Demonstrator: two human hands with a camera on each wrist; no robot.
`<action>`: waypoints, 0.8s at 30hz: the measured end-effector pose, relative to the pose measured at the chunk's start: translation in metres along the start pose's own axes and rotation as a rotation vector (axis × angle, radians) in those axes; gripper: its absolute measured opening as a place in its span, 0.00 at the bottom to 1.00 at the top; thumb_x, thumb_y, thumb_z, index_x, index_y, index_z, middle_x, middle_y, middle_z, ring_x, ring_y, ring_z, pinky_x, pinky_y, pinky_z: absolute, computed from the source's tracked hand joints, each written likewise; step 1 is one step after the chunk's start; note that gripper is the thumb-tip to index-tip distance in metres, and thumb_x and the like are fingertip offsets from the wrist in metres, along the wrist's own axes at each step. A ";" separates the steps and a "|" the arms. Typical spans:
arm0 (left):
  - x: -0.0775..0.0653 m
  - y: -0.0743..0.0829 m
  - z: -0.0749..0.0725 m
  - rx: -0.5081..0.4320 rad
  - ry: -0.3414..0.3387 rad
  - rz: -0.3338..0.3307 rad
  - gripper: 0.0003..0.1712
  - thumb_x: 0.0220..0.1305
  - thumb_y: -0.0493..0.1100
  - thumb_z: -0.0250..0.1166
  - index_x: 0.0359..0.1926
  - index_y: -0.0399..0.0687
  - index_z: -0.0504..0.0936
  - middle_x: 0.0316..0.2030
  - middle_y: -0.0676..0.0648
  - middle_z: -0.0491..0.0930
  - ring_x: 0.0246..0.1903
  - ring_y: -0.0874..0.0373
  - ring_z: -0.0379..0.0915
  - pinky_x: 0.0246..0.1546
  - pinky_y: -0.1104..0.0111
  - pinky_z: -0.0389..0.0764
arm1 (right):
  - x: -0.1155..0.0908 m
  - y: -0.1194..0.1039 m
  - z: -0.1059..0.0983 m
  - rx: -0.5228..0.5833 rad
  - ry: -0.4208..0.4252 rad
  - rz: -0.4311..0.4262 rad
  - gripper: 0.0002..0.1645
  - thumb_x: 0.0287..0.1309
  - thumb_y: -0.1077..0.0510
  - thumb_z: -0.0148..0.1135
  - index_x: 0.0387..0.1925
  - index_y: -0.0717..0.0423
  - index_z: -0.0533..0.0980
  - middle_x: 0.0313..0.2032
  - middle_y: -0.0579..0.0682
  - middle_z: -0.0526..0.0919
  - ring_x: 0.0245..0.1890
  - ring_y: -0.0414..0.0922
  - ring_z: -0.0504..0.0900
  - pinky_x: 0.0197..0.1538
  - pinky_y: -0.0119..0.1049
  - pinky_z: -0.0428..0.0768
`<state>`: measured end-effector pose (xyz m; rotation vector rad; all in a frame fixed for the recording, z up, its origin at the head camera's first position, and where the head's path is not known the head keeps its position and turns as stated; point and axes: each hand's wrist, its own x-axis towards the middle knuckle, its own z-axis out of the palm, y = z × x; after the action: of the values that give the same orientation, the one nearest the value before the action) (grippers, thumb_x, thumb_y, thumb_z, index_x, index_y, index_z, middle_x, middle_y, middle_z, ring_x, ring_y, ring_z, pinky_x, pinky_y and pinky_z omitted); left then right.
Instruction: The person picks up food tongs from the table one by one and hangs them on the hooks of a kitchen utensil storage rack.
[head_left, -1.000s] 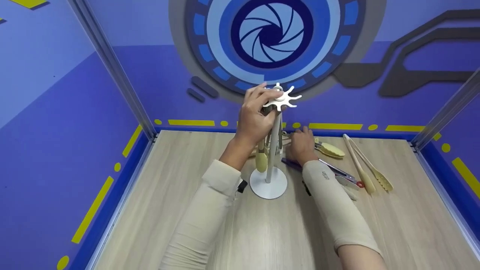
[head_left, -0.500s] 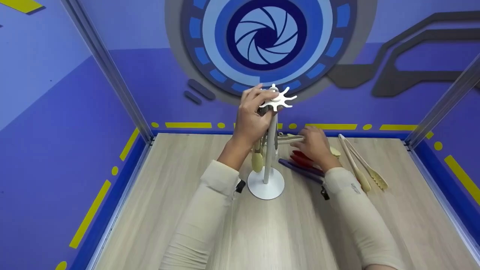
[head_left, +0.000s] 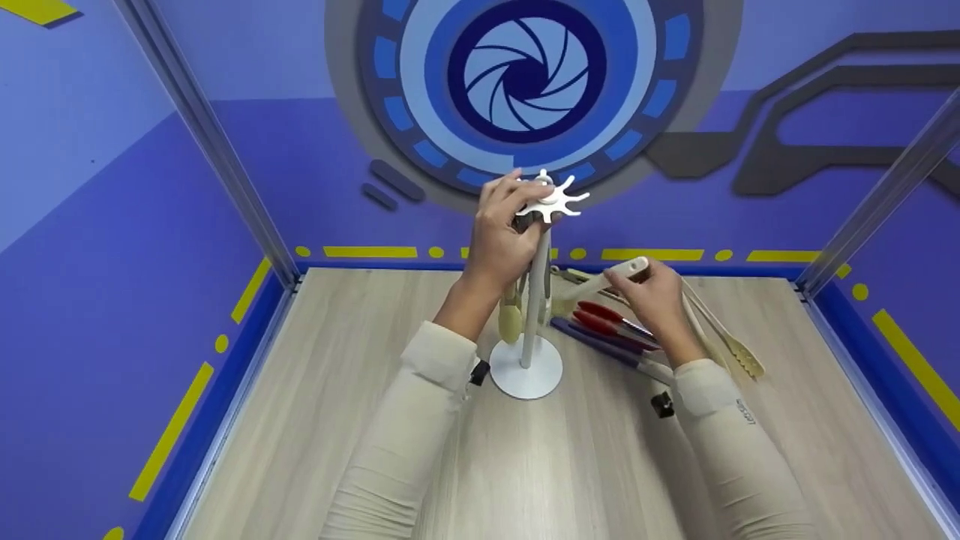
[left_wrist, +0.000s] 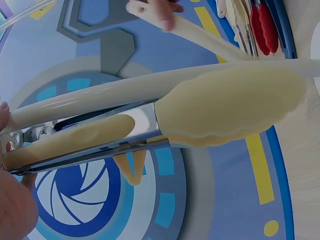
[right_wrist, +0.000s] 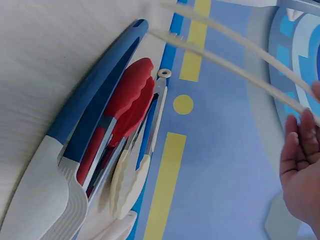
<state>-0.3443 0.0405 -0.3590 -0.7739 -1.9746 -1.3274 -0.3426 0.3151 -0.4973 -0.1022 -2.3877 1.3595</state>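
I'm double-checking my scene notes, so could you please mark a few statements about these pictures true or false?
1. The left hand holds the white stand near its top. True.
2. The stand lies on its side. False: it stands on its round base.
3. The right hand holds pale tongs. True.
4. Nothing hangs on the stand. False: cream-tipped tongs hang there.
5. The blue-handled tongs lie beside the red-tipped tongs. True.

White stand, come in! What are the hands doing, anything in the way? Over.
Left hand gripping top of white stand. Right hand holding pale tongs. Red-tipped tongs lie nearby; nothing clearly in the way.
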 end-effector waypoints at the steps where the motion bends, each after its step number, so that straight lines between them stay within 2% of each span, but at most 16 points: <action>1: 0.000 0.000 0.000 -0.001 0.001 0.000 0.16 0.62 0.39 0.78 0.52 0.47 0.91 0.55 0.43 0.88 0.73 0.39 0.71 0.76 0.62 0.73 | -0.001 -0.001 -0.001 0.016 0.036 -0.016 0.19 0.59 0.48 0.80 0.37 0.59 0.83 0.26 0.42 0.80 0.26 0.38 0.75 0.27 0.27 0.74; 6: -0.001 0.001 0.001 0.002 0.002 0.003 0.16 0.62 0.40 0.78 0.51 0.47 0.91 0.55 0.43 0.88 0.73 0.40 0.71 0.76 0.62 0.72 | -0.007 -0.001 -0.002 0.079 0.188 -0.100 0.15 0.59 0.54 0.78 0.34 0.60 0.82 0.22 0.36 0.78 0.23 0.33 0.73 0.26 0.24 0.71; 12: -0.002 0.004 0.002 0.012 0.005 0.022 0.16 0.63 0.40 0.77 0.52 0.47 0.91 0.55 0.43 0.88 0.73 0.40 0.71 0.75 0.62 0.74 | -0.014 -0.010 -0.004 0.146 0.312 -0.129 0.10 0.62 0.60 0.76 0.36 0.63 0.82 0.22 0.35 0.76 0.22 0.32 0.70 0.25 0.21 0.66; 15: -0.001 0.005 0.002 0.020 0.005 0.037 0.15 0.64 0.40 0.77 0.52 0.47 0.91 0.56 0.42 0.87 0.73 0.38 0.71 0.75 0.63 0.74 | -0.020 -0.025 -0.005 0.184 0.344 -0.131 0.09 0.63 0.63 0.74 0.36 0.66 0.81 0.23 0.35 0.75 0.23 0.31 0.70 0.26 0.20 0.65; 18: -0.001 0.005 0.002 0.028 0.001 0.042 0.15 0.64 0.40 0.77 0.52 0.47 0.91 0.56 0.42 0.88 0.73 0.39 0.71 0.76 0.63 0.73 | -0.030 -0.047 -0.008 0.214 0.357 -0.172 0.09 0.63 0.66 0.72 0.36 0.70 0.80 0.26 0.40 0.75 0.26 0.30 0.70 0.29 0.21 0.66; 22: -0.001 0.006 0.001 0.033 -0.006 0.041 0.15 0.64 0.40 0.77 0.52 0.48 0.91 0.55 0.43 0.88 0.72 0.40 0.72 0.75 0.61 0.74 | -0.038 -0.069 -0.011 0.193 0.362 -0.261 0.10 0.62 0.67 0.72 0.35 0.73 0.79 0.29 0.47 0.74 0.29 0.30 0.71 0.33 0.21 0.68; 24: 0.000 0.006 0.001 0.034 -0.004 0.045 0.15 0.64 0.40 0.77 0.52 0.48 0.92 0.55 0.42 0.88 0.72 0.39 0.73 0.75 0.61 0.74 | -0.039 -0.073 -0.011 0.174 0.359 -0.275 0.10 0.63 0.67 0.72 0.36 0.73 0.79 0.29 0.48 0.74 0.28 0.31 0.71 0.32 0.20 0.68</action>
<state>-0.3398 0.0429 -0.3561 -0.8009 -1.9661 -1.2637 -0.2931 0.2760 -0.4425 0.0273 -1.9023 1.2875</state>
